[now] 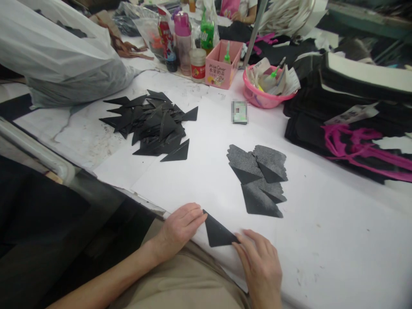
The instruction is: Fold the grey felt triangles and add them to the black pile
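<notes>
A flat black triangular piece (pixel 219 231) lies at the table's near edge, between my two hands. The fingers of my left hand (pixel 180 227) pinch its upper left corner. At its right tip, the thumb and fingers of my right hand (pixel 260 259) are closed on the piece. Just beyond, several overlapping black triangles with grey fuzzy strips (pixel 270 161) are spread on the white surface. To the left of those sits a loose heap of black triangular pieces (pixel 157 122).
Bottles (pixel 183 43), a jar (pixel 198 64), a pink box (pixel 222 68) and a pink basket (pixel 267 101) line the back. Stacked black sheets (pixel 354 103) with magenta ties stand at right. A white plastic bag (pixel 74 64) bulges at left. Another person's arm (pixel 249 17) shows far behind.
</notes>
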`<action>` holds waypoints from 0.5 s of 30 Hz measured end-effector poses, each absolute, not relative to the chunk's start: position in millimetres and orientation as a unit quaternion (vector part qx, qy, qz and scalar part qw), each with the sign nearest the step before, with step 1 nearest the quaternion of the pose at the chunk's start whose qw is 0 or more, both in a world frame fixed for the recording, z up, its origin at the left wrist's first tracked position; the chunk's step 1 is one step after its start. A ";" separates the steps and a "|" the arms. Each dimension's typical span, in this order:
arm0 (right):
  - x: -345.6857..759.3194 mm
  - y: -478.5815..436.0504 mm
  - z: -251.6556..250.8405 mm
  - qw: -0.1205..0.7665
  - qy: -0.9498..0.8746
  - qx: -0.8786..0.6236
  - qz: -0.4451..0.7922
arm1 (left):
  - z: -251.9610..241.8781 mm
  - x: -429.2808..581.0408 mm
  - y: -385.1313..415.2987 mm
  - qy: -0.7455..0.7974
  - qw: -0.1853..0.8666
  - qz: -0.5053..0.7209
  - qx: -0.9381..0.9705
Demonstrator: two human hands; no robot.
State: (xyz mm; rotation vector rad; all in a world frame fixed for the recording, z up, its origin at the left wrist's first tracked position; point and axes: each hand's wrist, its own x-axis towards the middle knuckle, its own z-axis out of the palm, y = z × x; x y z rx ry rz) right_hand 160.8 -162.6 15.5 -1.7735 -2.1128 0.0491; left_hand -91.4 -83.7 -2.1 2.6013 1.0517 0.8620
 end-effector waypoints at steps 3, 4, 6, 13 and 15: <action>139.1 -148.1 16.0 0.158 -0.733 -0.659 0.057 | -1.9 -91.2 -83.1 0.370 0.134 0.302 0.868; 134.6 -144.1 16.3 0.144 -0.726 -0.668 0.075 | -2.1 -91.0 -83.5 0.376 0.146 0.303 0.863; 130.0 -138.0 17.7 0.127 -0.717 -0.675 0.117 | -1.9 -90.3 -84.4 0.394 0.166 0.296 0.854; 130.4 -132.8 12.7 0.159 -0.709 -0.654 0.213 | 7.2 -81.3 -73.0 0.359 0.089 0.253 0.894; 134.6 -130.8 3.4 0.184 -0.736 -0.622 0.197 | 4.6 -77.7 -66.8 0.311 0.087 0.256 0.911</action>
